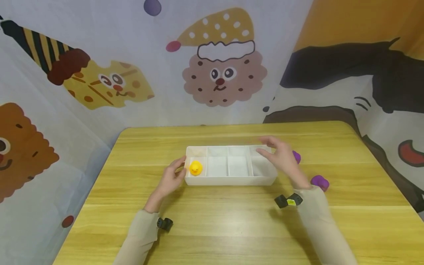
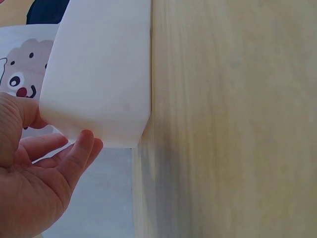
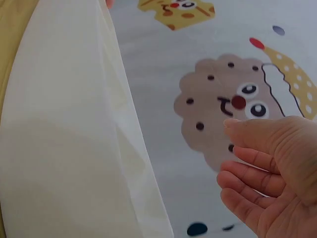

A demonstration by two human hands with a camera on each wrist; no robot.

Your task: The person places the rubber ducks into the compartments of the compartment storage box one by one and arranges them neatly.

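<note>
A white box (image 1: 232, 180) with several compartments in a row stands on the table, and a yellow rubber duck (image 1: 195, 168) sits in its leftmost compartment. My left hand (image 1: 172, 177) is at the box's left end; in the left wrist view its relaxed fingers (image 2: 79, 156) touch or nearly touch the end wall, with the thumb by the rim. Over the right end of the box hovers my right hand (image 1: 281, 156), fingers apart and nothing held. The right wrist view shows that hand (image 3: 277, 173) clear of the long white wall (image 3: 64, 124).
Two purple objects lie right of the box: one (image 1: 297, 157) partly behind my right hand, the other (image 1: 320, 182) beside the sleeve. The wooden table (image 1: 218, 224) reaches back to a cloth printed with cartoon figures (image 1: 225, 77).
</note>
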